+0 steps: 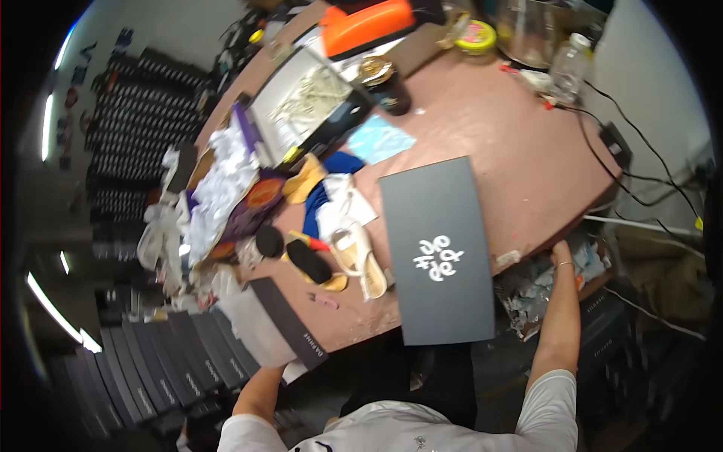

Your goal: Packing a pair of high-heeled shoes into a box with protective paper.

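My left hand (273, 372) is at the lower left, against an open dark grey shoebox (291, 325) lined with white tissue paper (260, 328). The box and paper hide its fingers, so its grip cannot be seen. My right hand (560, 254) reaches past the table's right edge, over a bin of crumpled scraps (531, 294); its fingers are blurred and partly hidden. Between my arms a closed dark grey shoebox (437, 218) with white lettering lies at the table's front edge. White slip-on shoes (357, 260) lie to its left.
Beside the shoes are black round pads (309, 260) and cloths (343, 203). Farther back stand an open box (309, 102), a dark jar (385, 83), an orange tool (369, 29) and a plastic bottle (571, 68). Cables (648, 177) hang at right; stacked shoeboxes (162, 365) stand at left.
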`<state>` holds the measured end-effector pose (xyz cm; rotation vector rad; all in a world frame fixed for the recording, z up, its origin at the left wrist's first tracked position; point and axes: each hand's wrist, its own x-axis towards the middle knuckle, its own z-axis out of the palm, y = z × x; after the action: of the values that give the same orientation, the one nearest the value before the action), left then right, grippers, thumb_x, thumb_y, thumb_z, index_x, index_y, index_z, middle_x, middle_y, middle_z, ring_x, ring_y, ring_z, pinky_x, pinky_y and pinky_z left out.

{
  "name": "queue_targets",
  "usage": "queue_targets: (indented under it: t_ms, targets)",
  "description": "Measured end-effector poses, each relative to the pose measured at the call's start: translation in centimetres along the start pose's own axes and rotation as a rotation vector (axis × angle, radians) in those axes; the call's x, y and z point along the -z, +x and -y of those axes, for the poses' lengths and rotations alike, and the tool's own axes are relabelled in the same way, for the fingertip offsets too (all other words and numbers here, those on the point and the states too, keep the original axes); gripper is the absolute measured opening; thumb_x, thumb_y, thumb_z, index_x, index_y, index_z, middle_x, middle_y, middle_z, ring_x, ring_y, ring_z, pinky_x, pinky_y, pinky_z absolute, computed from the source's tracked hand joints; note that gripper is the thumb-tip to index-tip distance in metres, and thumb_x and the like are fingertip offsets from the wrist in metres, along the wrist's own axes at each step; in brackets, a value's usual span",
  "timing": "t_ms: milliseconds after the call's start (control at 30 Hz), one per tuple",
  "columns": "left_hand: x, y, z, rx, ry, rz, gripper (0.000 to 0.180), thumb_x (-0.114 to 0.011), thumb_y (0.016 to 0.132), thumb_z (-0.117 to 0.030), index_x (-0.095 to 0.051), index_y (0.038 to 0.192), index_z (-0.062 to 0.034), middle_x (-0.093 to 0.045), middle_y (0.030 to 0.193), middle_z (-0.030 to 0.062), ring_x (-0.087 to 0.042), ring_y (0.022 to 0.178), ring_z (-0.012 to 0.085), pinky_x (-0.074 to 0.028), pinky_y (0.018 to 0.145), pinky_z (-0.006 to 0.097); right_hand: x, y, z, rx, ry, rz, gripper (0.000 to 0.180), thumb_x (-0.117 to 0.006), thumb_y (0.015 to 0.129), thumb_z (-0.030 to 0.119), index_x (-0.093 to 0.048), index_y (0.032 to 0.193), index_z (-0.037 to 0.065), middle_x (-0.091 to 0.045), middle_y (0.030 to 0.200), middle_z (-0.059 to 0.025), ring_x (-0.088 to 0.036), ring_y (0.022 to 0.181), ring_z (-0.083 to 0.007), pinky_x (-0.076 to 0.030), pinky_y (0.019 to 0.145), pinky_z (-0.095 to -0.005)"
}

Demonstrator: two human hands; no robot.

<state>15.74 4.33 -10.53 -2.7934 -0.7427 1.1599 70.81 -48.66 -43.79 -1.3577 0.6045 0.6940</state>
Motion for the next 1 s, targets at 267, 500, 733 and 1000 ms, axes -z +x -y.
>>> queue_targets:
  t_ms: [267, 500, 733, 1000]
  targets:
    - [-3.1, -5.8, -0.3, 0.186, -0.104, -0.048, 0.061, -0.068, 0.075, -0.031, -0.052, 0.128, -0.0069, -0.051, 0.132, 0.0113, -0.038, 0.13, 0.0314, -0.02, 0.109, 0.056, 3.8, -17.1, -5.5, -0.04, -0.665, 0.142, 0.029, -0.043, 0.095, 0.029, -0.051, 0.074, 0.01, -0.045, 0.058, -0.0009, -0.049, 0.05, -0.0119, -0.036, 0.041, -0.0281]
    - [-5.2, -11.7, 6.0, 0.569, -0.892, -1.016, 0.038, -0.062, 0.081, -0.01, -0.055, 0.117, 0.0, -0.055, 0.118, 0.0205, -0.053, 0.113, 0.0352, -0.042, 0.096, 0.043, -15.5, -48.5, -3.1, -0.367, -0.88, 0.886, 0.024, -0.06, 0.091, 0.018, -0.064, 0.11, 0.003, -0.065, 0.081, -0.0025, -0.051, 0.056, -0.0054, -0.042, 0.049, -0.0199]
    - [-9.8, -10.9, 15.3, 0.524, -0.499, -0.659, 0.043, -0.056, 0.078, 0.0, -0.054, 0.121, -0.0015, -0.051, 0.12, 0.0232, -0.046, 0.118, 0.0412, -0.041, 0.098, 0.044, -28.8, -57.9, -2.1, 0.119, -0.874, 0.777, 0.029, -0.061, 0.088, 0.014, -0.06, 0.114, 0.0, -0.063, 0.082, -0.0013, -0.054, 0.064, -0.0064, -0.045, 0.056, -0.021]
    - [-16.4, -6.3, 16.1, 0.444, -0.723, -0.94, 0.021, -0.052, 0.084, -0.006, -0.057, 0.104, -0.0017, -0.053, 0.124, 0.0173, -0.041, 0.125, 0.035, -0.028, 0.104, 0.054, -30.6, -62.6, -0.7, 0.406, -0.852, 0.56, 0.028, -0.06, 0.09, 0.014, -0.059, 0.114, 0.001, -0.06, 0.085, -0.0012, -0.056, 0.069, -0.0071, -0.047, 0.057, -0.022]
